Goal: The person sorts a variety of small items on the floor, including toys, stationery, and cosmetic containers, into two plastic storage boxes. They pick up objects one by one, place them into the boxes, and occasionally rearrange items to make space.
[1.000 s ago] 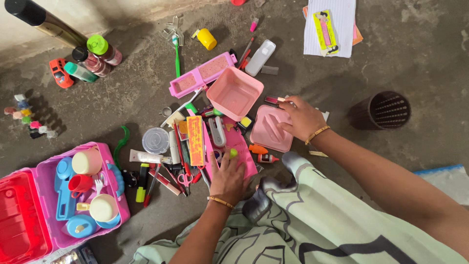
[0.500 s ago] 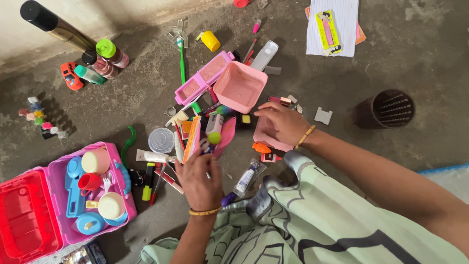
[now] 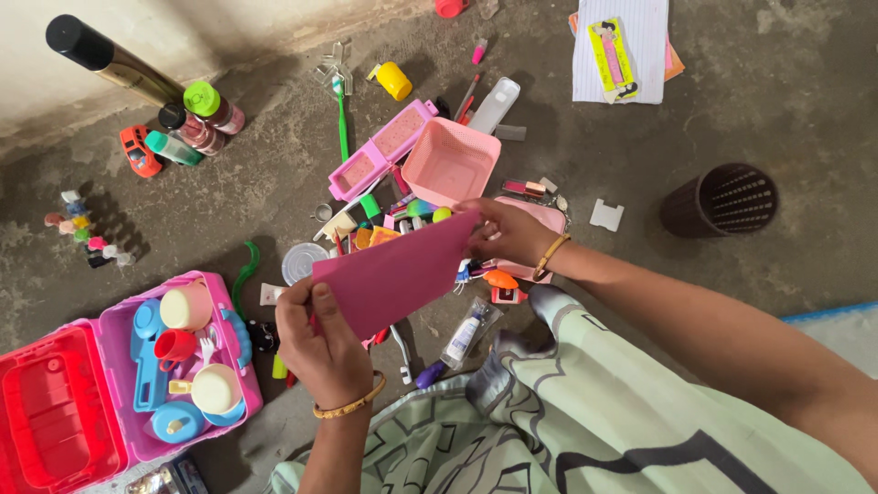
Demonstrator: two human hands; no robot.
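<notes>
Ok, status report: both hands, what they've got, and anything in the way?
Left hand and right hand both gripping the pink flat tray, lifted and tilted. Loose pens and small items heaped underneath. Pink square basket just beyond.

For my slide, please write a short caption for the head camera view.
Both hands, left hand and right hand, lift a pink tray above scattered stationery and toys on a concrete floor.

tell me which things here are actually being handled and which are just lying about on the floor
In hand:
pink flat tray, lifted and tilted
left hand, gripping its lower end
right hand, gripping its upper end

Lying about:
pink square tub
green toothbrush
dark mesh cup
yellow cap
pink case of toy dishes
bottles by the wall
</notes>
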